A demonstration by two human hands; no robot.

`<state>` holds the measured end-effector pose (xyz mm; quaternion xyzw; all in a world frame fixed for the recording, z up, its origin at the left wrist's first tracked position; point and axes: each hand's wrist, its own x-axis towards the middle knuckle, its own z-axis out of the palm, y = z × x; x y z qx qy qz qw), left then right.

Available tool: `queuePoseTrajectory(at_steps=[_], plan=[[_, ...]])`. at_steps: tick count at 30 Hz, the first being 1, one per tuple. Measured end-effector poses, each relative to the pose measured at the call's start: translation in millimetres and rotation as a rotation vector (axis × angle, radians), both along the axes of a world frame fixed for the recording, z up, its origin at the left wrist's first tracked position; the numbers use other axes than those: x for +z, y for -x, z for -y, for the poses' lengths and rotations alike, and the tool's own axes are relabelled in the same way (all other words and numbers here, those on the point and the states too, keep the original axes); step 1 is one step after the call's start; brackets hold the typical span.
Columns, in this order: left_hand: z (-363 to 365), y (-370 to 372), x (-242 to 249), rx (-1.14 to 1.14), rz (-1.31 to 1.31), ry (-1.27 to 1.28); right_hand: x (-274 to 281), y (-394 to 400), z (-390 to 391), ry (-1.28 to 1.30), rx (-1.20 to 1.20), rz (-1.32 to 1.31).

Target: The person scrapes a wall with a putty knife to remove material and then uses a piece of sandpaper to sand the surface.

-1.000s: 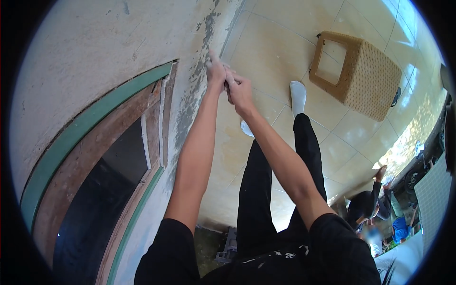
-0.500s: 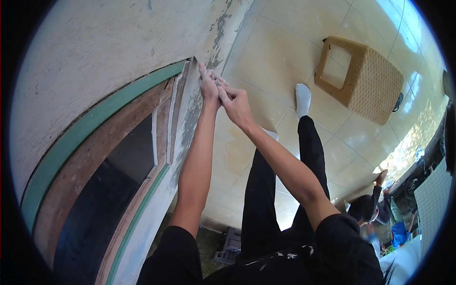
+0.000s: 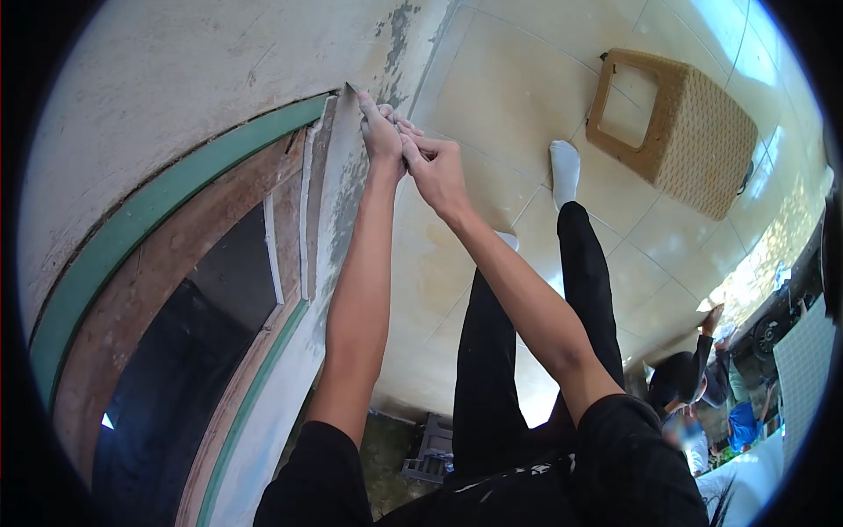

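Our hands have shifted in to the green frame's (image 3: 255, 131) corner: left hand (image 3: 379, 140) clamped on a thin pointed tool (image 3: 352, 89), tip at the wall (image 3: 211, 53), apparently lined up; right hand (image 3: 437, 173) bunched against left, grip unclear to us.

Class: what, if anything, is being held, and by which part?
A pointed tool, held behind its exposed tip in the left hand; the rest is hidden.

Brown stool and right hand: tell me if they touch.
Apart. The head view shows tiled floor and a white-socked foot between the right hand and the brown stool.
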<state>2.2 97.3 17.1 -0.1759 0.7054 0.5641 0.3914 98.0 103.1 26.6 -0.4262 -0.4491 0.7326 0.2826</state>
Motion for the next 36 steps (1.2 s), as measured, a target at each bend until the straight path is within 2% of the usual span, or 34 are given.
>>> queuePoseTrajectory(at_steps=[2,4,8,11,13,14,16,17,18,20,21,23,24,25,26,27,28,31,34,36], plan=[[8.6,1.3,6.2,-0.016,-0.006,0.009,16.0,-3.9,0.7,0.147,0.157,0.119],[21.6,8.5,9.3,-0.075,-0.043,-0.043,22.8,-0.1,16.0,0.121,0.121,0.104],[24.4,11.0,25.1,-0.113,0.003,0.014,26.9,5.3,26.2,0.184,0.117,0.018],[10.8,18.1,19.5,-0.124,0.025,0.059,19.0,12.0,18.3,0.085,0.050,0.009],[-2.9,31.2,15.8,-0.181,0.082,0.072,27.7,26.5,2.8,0.263,0.030,0.119],[-6.4,30.6,16.6,-0.179,0.081,0.076,27.5,27.1,-1.6,0.267,0.032,0.119],[-23.2,24.7,23.5,-0.183,0.050,0.129,30.2,26.8,-17.8,0.157,-0.011,0.055],[-23.7,15.5,34.1,-0.032,0.051,0.090,39.6,20.0,-20.3,0.182,0.020,0.048],[-20.4,11.2,49.6,-0.035,0.052,0.089,53.9,16.4,-22.1,0.181,0.017,0.049],[-10.3,7.7,73.9,0.157,0.134,-0.078,84.0,6.8,-24.2,0.179,0.197,0.067],[-2.3,13.0,75.4,0.156,0.136,-0.075,105.8,7.3,-32.9,0.435,0.258,0.028],[17.7,22.9,71.6,0.280,0.311,-0.416,105.3,9.9,-29.6,0.459,0.252,0.022],[16.0,19.2,70.4,0.278,0.309,-0.419,105.1,12.3,-30.0,0.478,0.245,0.012],[10.9,9.2,68.3,0.257,0.207,-0.340,108.5,8.3,-38.4,0.586,0.260,0.025],[6.0,1.0,66.9,0.236,0.106,-0.263,107.5,6.7,-41.5,0.584,0.259,0.025],[0.9,-3.7,71.1,0.258,0.108,-0.133,104.6,5.4,-44.0,0.647,0.289,0.035],[3.8,-4.3,71.9,0.252,0.113,-0.137,102.0,4.8,-45.8,0.711,0.316,0.047],[16.6,2.8,62.1,0.346,0.150,-0.257,102.2,7.7,-41.3,0.611,0.290,0.059],[18.5,1.6,61.6,0.338,0.167,-0.262,104.6,9.4,-39.6,0.500,0.278,0.059],[20.4,3.7,61.4,0.368,0.176,-0.273,109.0,8.6,-40.5,0.442,0.362,0.139]])
